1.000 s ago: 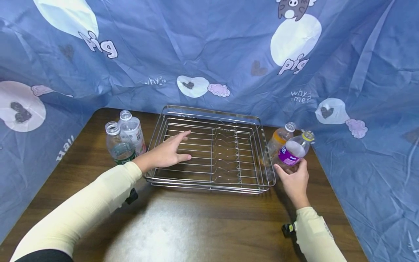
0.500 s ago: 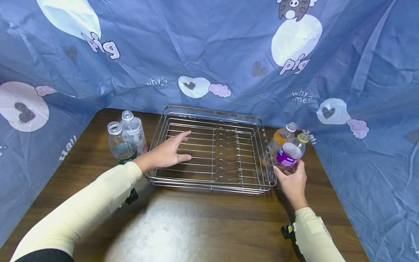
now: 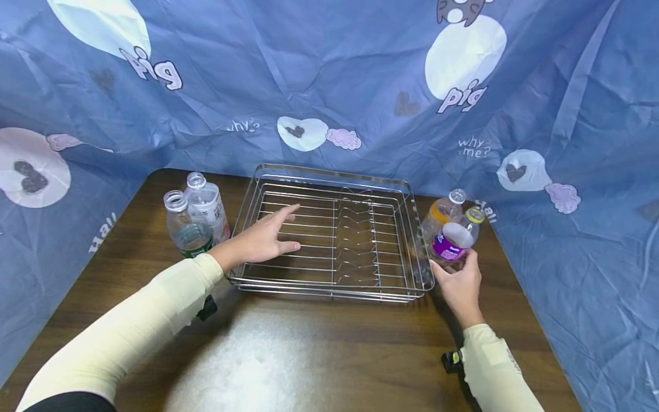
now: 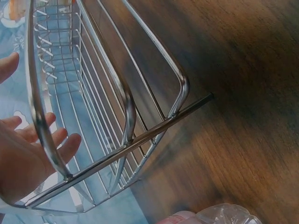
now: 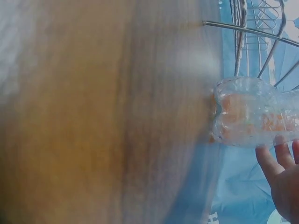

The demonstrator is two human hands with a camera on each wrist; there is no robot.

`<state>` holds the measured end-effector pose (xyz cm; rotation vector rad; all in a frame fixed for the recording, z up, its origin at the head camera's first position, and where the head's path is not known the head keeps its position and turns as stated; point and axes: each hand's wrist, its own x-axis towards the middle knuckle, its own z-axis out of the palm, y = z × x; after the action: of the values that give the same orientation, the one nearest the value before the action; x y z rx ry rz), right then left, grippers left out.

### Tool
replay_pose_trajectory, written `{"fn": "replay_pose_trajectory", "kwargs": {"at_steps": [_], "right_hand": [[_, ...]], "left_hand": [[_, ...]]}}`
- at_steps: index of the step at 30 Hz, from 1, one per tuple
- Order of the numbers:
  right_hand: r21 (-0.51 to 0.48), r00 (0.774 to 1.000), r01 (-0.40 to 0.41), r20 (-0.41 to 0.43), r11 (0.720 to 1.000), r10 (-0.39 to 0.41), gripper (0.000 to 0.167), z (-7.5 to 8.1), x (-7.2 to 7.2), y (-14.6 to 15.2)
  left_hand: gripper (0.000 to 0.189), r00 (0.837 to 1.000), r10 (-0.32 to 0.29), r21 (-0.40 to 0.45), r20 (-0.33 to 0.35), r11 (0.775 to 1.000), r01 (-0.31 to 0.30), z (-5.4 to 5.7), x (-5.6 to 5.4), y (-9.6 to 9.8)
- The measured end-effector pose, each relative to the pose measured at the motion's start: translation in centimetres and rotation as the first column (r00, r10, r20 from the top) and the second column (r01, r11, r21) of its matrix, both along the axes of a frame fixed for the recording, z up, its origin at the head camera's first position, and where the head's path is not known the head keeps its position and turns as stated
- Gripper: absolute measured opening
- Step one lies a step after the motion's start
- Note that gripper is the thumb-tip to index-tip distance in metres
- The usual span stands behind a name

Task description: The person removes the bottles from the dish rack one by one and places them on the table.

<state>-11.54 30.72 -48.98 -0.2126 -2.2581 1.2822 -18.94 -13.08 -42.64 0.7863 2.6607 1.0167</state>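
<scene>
My right hand (image 3: 460,281) grips the lower part of a clear plastic bottle (image 3: 455,238) with a purple label and a yellow neck ring. The thumb lies on the rack side, the fingers round the other side. In the right wrist view the bottle (image 5: 243,114) has its base at the table surface. Just behind it stands a clear bottle with an orange label (image 3: 439,214). Over the left part of a wire dish rack (image 3: 333,295), my left hand (image 3: 262,236) is spread and holds nothing. The left wrist view shows that hand (image 4: 28,154) behind the rack's rails.
Left of the rack stand two open-topped bottles, one with a green label (image 3: 190,232) and one with a white label (image 3: 208,206). The rack sits toward the back of the brown wooden table (image 3: 329,355). A blue printed cloth (image 3: 329,74) hangs behind and at the sides.
The purple-label bottle has shifted slightly left, closer to the orange-label bottle and the rack, and stands straighter. My right hand has moved with it. My left hand stays put.
</scene>
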Motion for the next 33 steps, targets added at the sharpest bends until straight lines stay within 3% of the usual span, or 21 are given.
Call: {"fn": "replay_pose_trajectory", "kwargs": {"at_steps": [9,23,29,33], "right_hand": [[0.057,1.000,0.009,0.012,0.998,-0.010,0.067,0.2,0.2,-0.3],[0.042,0.995,-0.039,0.089,0.998,0.036,0.069,-0.3,0.4,-0.1],[0.161,0.992,-0.058,0.124,0.985,0.038,0.072,-0.2,0.6,0.3],[0.195,0.994,-0.068,0.096,0.978,0.050,0.077,0.1,1.0,0.7]], "left_hand": [[0.089,1.000,-0.016,0.009,-0.026,1.000,0.017,-0.1,0.1,0.0],[0.091,1.000,-0.028,-0.002,-0.007,1.000,0.028,0.5,0.2,0.1],[0.090,1.000,-0.026,-0.021,-0.018,0.999,0.025,0.6,0.1,0.0],[0.088,0.999,-0.029,-0.051,-0.016,0.998,0.028,0.7,0.1,-0.1]]}}
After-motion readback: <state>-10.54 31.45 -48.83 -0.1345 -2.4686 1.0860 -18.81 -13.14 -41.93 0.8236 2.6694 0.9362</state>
